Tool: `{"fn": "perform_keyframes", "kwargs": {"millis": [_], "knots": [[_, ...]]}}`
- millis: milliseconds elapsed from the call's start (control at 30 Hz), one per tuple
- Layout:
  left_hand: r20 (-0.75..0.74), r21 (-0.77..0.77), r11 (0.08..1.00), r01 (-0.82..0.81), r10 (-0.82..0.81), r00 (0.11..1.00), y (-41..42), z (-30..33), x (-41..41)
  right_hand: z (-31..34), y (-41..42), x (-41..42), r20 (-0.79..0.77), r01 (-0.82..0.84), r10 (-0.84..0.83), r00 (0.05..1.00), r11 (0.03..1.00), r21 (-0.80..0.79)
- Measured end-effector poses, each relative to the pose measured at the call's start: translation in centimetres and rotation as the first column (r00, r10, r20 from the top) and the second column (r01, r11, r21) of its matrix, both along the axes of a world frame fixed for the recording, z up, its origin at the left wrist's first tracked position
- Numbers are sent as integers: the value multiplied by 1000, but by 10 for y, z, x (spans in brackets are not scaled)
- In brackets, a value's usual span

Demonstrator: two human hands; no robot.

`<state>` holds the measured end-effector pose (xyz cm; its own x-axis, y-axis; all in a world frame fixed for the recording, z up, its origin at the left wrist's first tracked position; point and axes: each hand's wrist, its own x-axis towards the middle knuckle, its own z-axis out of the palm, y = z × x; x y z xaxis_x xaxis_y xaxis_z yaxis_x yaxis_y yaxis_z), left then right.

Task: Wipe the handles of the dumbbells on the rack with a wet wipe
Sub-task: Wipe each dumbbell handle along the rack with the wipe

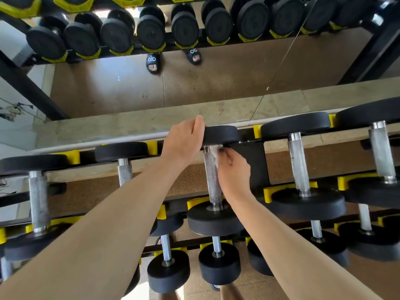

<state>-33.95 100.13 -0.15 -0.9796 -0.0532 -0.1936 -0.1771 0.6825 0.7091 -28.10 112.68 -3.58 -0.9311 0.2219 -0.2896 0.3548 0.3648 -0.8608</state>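
Head view, from nearest outward: below my forearms sit the lower-shelf dumbbells (168, 271), black heads resting in yellow cradles (215, 245). Above them my right hand (234, 174) has its fingers curled round a white wet wipe (216, 151), pinching it against the upper end of a knurled steel handle (212, 176); only a small crumpled bit of the wipe shows past my fingertips, just under the far head. That handle belongs to the middle dumbbell (214, 219) on the top shelf, whose near head lies just below my right wrist. My left hand (184, 140) is farther out, fingers wrapped over the edge of the same dumbbell's far head (221, 135), thumb on top, gripping it. To the left of my left arm and to the right of my right hand, more dumbbells lie on the rack (255, 161). Beyond my hands a mirror (108, 92) shows reflected dumbbell heads and two black slides (153, 61).
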Motion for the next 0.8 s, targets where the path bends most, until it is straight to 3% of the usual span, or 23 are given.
{"fn": "perform_keyframes", "kwargs": {"millis": [100,200,300,467,567,600,667,733,800], "knots": [[-7,8,1000,-4,4,1000,0,-1,0,-2,7,-21,391,208,-52,919,906,-368],[-16,-3,1000,-9,9,1000,0,2,0,-9,17,-26,464,293,64,883,697,-654],[-14,-9,1000,0,-1,1000,1,2,0,-9,16,-29,467,271,190,863,606,-748],[-11,-7,1000,0,0,1000,-1,-1,-1,-8,5,-24,454,262,159,877,634,-727],[-20,-7,1000,6,-6,1000,0,0,0,0,-1,-15,469,284,-6,883,803,-524],[-21,-5,1000,6,-6,1000,0,0,0,3,0,-11,397,218,-40,917,883,-415],[-16,-7,1000,7,-7,1000,0,1,0,8,6,2,90,-14,31,995,983,-184],[-14,-1,1000,7,-7,1000,0,1,-1,13,12,12,-230,-203,227,946,972,121],[-12,3,1000,7,-7,1000,1,2,-1,10,12,16,-328,-324,480,813,842,431]]}}
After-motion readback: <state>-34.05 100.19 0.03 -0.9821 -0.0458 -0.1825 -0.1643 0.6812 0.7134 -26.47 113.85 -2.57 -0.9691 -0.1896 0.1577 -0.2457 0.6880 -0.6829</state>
